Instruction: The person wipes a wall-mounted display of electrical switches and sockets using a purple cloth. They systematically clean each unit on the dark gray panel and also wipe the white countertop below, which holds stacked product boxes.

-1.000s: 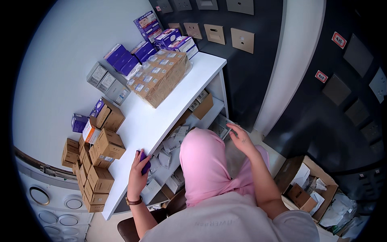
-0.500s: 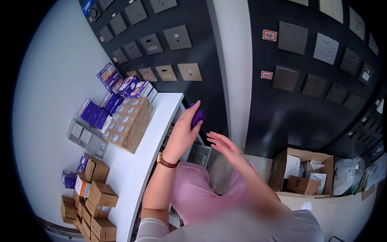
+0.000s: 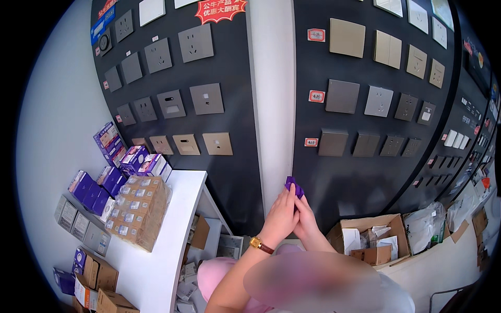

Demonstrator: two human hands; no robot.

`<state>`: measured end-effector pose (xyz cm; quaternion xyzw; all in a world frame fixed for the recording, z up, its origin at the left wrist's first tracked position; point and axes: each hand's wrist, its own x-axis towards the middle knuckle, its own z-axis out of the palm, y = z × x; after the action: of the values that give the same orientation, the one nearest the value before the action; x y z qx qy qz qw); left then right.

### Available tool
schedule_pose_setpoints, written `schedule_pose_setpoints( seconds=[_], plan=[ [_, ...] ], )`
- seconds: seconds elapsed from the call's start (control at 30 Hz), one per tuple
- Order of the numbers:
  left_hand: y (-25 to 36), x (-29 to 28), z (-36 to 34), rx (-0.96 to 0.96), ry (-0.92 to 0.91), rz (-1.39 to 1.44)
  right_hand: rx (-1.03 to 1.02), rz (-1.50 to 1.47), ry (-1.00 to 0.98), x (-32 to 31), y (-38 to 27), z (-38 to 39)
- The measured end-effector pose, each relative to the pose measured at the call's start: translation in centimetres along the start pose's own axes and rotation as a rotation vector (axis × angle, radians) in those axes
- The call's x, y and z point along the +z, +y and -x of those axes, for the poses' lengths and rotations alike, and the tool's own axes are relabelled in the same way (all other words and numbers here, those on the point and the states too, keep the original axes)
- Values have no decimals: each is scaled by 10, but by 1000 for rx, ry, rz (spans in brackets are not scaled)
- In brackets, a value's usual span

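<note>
A crumpled purple cloth (image 3: 295, 187) pokes out above my joined hands, in front of the white strip between two dark panels. My left hand (image 3: 280, 220), with a brown-strapped watch (image 3: 261, 245) at its wrist, is closed around the cloth from the left. Against it from the right presses my right hand (image 3: 307, 221), its fingers closed on the cloth too. Part of the cloth is hidden between the palms. Rows of wall switches and sockets fill both panels, among them a dark grey switch plate (image 3: 334, 143) above and right of my hands.
To the left stands a white table (image 3: 156, 266) bearing a wrapped block of brown boxes (image 3: 136, 214), purple boxes (image 3: 86, 192) and loose cartons (image 3: 102, 271). An open cardboard box (image 3: 399, 229) lies on the floor at right, beside plastic bags (image 3: 425, 223). Shelves sit under the table.
My hands have come together on the purple cloth, which only the left held before. They have moved right, toward the white strip. The view has tilted up, showing more of the panels.
</note>
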<state>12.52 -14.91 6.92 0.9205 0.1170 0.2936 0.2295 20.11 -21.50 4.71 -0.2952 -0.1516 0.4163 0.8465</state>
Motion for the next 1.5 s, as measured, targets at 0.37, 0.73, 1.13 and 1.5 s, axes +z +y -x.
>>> schedule_pose_setpoints(
  seconds=[0.37,0.73,1.13,1.5],
  plan=[
    [4,-19,5,37,175,-57,-1386,1339,-38,85,-140,-71],
    [-3,-6,10,17,156,-83,-1804,1833,311,96,-226,-126],
    [-18,-6,8,-47,131,-105,-1835,1907,202,78,-251,-120],
    [-18,-5,8,-59,133,-98,-1618,1797,258,-12,-223,-106]
  ],
)
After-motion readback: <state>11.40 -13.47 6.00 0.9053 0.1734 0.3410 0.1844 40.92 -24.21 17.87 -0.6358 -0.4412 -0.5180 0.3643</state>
